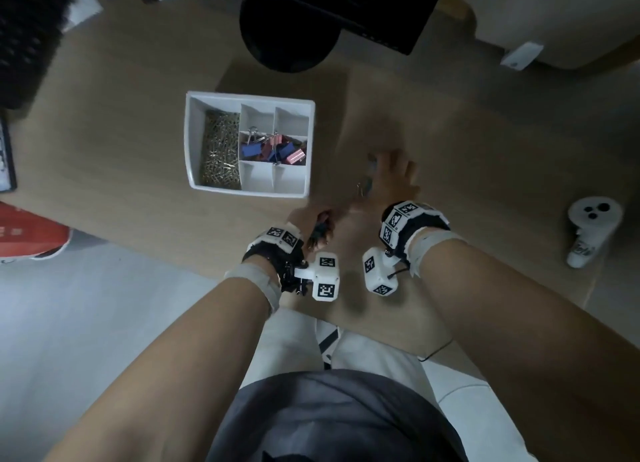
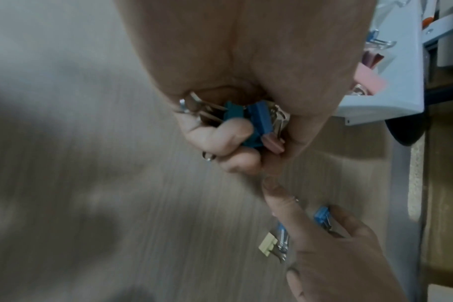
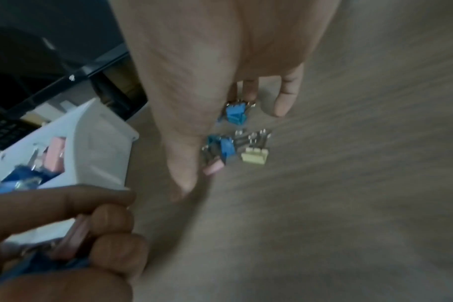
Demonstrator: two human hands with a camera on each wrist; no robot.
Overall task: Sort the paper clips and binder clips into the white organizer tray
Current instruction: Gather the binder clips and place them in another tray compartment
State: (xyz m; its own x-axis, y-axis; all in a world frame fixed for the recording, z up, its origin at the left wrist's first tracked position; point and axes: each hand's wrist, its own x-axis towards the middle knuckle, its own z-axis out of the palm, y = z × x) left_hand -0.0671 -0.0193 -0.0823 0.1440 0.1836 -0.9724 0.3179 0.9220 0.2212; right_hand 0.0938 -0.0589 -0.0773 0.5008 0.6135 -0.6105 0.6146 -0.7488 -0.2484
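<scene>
The white organizer tray [image 1: 250, 97] sits on the wooden desk, with gold paper clips [image 1: 221, 150] in its long left compartment and blue and pink binder clips [image 1: 273, 148] in a middle one. My left hand [image 1: 320, 226] is just below the tray's near right corner. Its curled fingers [image 2: 233, 139] grip a bunch of teal, blue and pink binder clips [image 2: 256, 120]. My right hand [image 1: 388, 176] is spread over loose clips on the desk. Its straight fingers [image 3: 285, 98] and thumb [image 3: 181, 167] flank a blue clip [image 3: 236, 114], a blue and pink cluster [image 3: 221, 149] and a yellow clip [image 3: 255, 157].
A black monitor stand [image 1: 289, 42] and screen [image 1: 346, 4] lie behind the tray. A white controller [image 1: 588, 229] stands at the right, a keyboard edge [image 1: 7, 157] and a red item [image 1: 31, 229] at the left. The desk's front edge runs just under my wrists.
</scene>
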